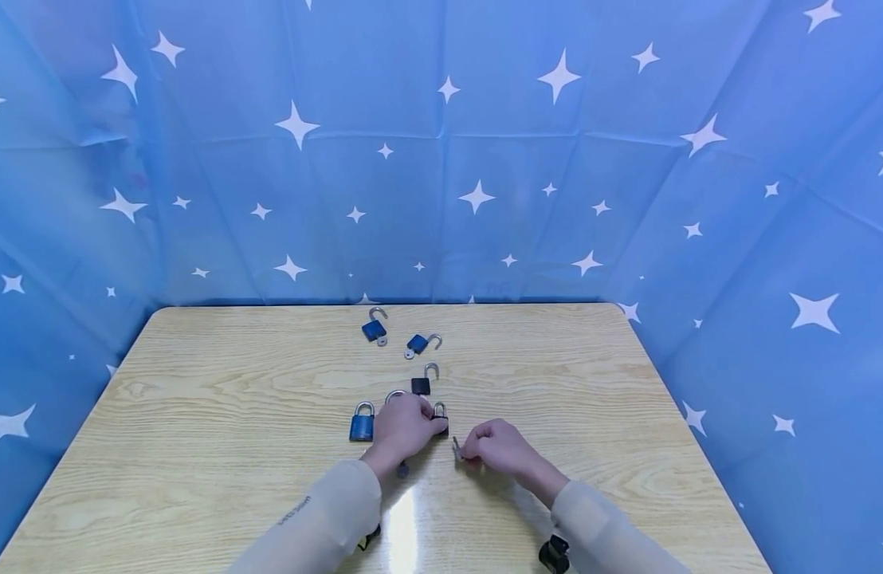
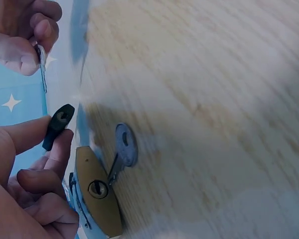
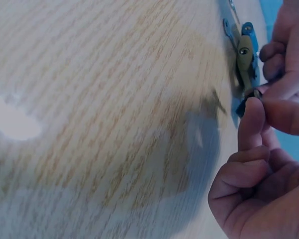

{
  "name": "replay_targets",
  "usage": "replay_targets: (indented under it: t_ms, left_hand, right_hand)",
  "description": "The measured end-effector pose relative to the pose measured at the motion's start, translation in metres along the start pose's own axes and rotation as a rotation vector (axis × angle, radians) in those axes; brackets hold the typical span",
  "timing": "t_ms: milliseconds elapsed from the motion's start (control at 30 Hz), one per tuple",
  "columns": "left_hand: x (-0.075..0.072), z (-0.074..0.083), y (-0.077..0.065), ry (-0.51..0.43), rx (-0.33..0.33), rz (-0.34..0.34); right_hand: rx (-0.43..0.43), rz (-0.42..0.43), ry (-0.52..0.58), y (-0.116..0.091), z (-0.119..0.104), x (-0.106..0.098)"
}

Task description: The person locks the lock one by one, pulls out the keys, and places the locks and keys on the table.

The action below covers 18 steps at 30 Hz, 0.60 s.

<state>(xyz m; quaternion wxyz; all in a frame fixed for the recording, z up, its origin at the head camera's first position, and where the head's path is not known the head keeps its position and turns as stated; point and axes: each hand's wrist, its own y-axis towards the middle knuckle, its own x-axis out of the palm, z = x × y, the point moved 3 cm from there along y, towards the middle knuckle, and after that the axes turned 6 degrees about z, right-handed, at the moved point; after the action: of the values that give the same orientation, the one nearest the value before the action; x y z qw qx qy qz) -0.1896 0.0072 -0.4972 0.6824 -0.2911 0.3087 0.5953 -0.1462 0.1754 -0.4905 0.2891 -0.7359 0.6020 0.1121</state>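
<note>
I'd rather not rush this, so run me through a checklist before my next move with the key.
1. Left hand gripping the lock: ok.
2. Right hand pinching the key: ok.
3. Keyhole uncovered: ok, it shows in the left wrist view.
4. Key in the keyhole: not ok, they are apart.
5. Shackle closed: ok, as far as the head view shows.
6. Key matches this lock: cannot tell.

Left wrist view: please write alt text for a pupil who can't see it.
A left hand pinches a dark padlock while a right hand above pinches a key. Nearby, a brass-faced padlock and another key lie on a wooden table.
</note>
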Motion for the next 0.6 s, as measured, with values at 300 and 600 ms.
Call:
replay_targets:
  t_ms: [300,600]
  left_hand:
    - [0.0044,-0.0001,-0.0006,0.055,-0.015,0.007]
    - [0.0042,0.0031,-0.0024,0.198,0.041,0.022]
  right_hand:
    - [0.029,0.002,-0.005,-0.0026,-0.0004,0.0013]
    - [0.013,0.008,-0.038,-0.0014,0.0000,0.0050]
